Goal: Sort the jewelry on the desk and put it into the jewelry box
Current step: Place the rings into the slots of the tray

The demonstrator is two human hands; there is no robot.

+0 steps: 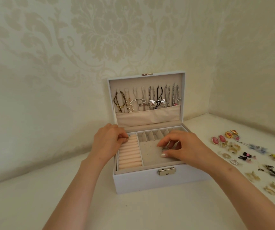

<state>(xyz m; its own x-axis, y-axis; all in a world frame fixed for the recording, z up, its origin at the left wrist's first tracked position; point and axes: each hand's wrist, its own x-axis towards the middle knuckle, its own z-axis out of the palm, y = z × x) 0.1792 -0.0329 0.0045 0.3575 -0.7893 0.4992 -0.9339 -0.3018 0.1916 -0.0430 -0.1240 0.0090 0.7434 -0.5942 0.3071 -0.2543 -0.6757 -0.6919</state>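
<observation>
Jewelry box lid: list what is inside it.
Inside the lid, necklaces hang in a row. Their lower ends drop behind a fabric pocket, so the pocket's contents are hidden.

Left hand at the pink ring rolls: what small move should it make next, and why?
Probably push the small ring down into the slot between the farthest ring rolls. The left hand pinches it right there, and the right hand holds a silvery piece over the grey tray, likely next in line.

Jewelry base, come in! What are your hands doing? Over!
Left hand pinches small ring at far end of ring rolls. Right hand holds silver piece over jewelry box tray. Earrings loose on desk, nothing blocking.
</observation>
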